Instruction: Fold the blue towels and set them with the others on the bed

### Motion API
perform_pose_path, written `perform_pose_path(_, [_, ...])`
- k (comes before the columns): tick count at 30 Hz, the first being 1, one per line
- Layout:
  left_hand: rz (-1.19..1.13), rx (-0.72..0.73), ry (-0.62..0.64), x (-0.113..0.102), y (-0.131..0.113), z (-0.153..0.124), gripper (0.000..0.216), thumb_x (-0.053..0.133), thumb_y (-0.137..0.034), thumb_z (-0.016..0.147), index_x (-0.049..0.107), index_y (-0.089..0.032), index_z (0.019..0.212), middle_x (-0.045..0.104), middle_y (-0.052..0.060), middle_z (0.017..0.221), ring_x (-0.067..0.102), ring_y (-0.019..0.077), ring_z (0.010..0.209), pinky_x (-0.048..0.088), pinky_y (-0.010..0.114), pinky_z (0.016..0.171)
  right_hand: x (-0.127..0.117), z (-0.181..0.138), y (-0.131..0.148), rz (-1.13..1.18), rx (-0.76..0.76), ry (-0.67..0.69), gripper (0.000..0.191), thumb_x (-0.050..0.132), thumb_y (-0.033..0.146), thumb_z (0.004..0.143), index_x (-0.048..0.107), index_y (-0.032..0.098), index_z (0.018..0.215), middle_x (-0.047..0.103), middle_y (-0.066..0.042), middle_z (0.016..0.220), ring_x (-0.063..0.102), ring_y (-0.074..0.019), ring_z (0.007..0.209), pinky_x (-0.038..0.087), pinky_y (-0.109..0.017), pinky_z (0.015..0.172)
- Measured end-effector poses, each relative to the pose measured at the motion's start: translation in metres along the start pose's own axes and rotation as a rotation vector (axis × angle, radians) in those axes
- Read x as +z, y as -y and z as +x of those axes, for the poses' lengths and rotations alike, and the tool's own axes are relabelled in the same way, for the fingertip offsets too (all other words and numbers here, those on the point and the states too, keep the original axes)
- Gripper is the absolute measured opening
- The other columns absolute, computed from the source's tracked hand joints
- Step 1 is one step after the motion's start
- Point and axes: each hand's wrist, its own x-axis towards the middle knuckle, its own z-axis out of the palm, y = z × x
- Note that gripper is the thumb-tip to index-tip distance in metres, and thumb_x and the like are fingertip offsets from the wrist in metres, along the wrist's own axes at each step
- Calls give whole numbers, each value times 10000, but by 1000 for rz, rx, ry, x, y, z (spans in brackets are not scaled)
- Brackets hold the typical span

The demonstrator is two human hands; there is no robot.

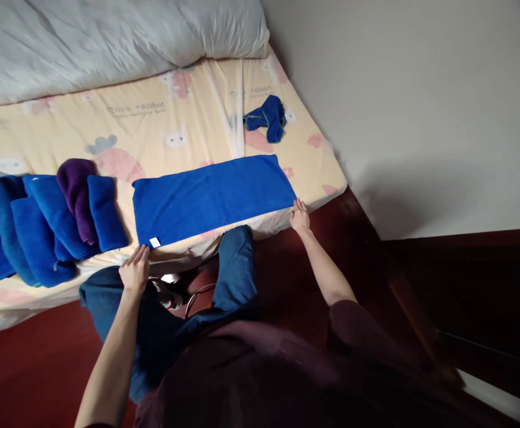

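Note:
A long blue towel [215,193] lies flat across the near side of the bed, with a small white label at its near left corner. Beside that label, my left hand [135,268] is closed on the near left corner. My right hand [299,217] pinches the near right corner at the mattress edge. To the left of the flat towel, several folded blue towels [43,246] lie overlapping in a row. A purple folded towel [76,196] rests among them. Further back on the right lies a crumpled dark blue cloth [268,117] with green edging.
The bed [144,134] wears a cream sheet printed with rabbits and carrots. A large pale, plastic-wrapped roll [121,41] runs along its far side. A grey wall [420,107] stands on the right. My knees are against the near edge, above a dark red floor [28,368].

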Motion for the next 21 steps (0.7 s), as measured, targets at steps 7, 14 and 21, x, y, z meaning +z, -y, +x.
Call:
perform_pose_path(7, [-5,-43,74,3,5,-3,408,463,-139,972,763,-143,1248,723,159,1362,679,306,1297,580,370,944,-1,-2,5,-47,27,42,715,407,174,957,347,-8,1646,291,-171,1749,218,-286,1657,330,-460,1339])
perform_pose_path(14, [19,-87,71,7,0,-6,403,474,-163,979,769,-137,1252,726,167,1353,679,318,1296,575,385,963,-7,-5,12,-106,33,78,749,413,152,930,318,-20,1653,280,-161,1756,200,-288,1661,343,-433,1325])
perform_pose_path(21, [106,-189,118,-10,-17,2,391,458,-247,998,801,-140,1152,756,200,1258,753,357,1099,589,443,893,-31,13,42,-216,94,147,754,579,267,920,419,-7,1604,391,-283,1672,310,-406,1606,323,-583,1285])
